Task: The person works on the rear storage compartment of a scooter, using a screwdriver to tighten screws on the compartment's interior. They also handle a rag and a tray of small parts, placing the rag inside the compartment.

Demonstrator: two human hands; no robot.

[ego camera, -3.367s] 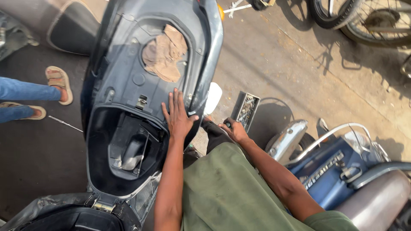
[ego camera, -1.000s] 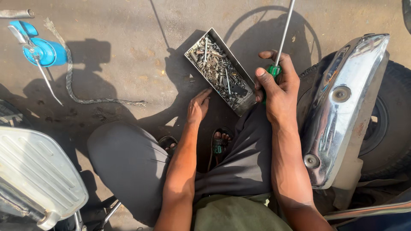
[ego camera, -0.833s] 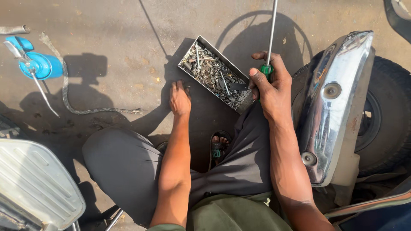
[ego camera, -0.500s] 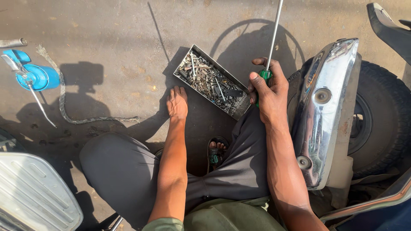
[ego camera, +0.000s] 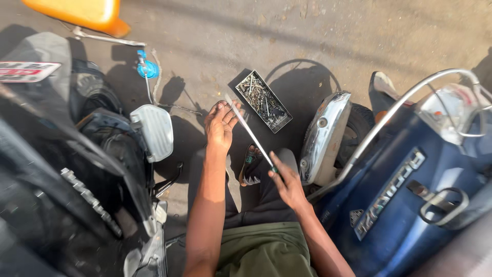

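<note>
My right hand grips the green handle of a long screwdriver, whose shaft slants up and to the left. My left hand is raised with its fingers apart, and the shaft's tip lies across its fingertips. Just beyond both hands a rectangular metal tray full of several screws and bolts rests on the ground.
A blue scooter with a chrome mudguard and a wheel stands to the right. A dark scooter with a silver muffler guard fills the left. A blue tool with a hose lies on the ground. An orange object is at top left.
The view has risen and pulled back. My right hand has lowered and tilted the screwdriver from upright to slanting left. My left hand has lifted off the ground to meet its tip.
</note>
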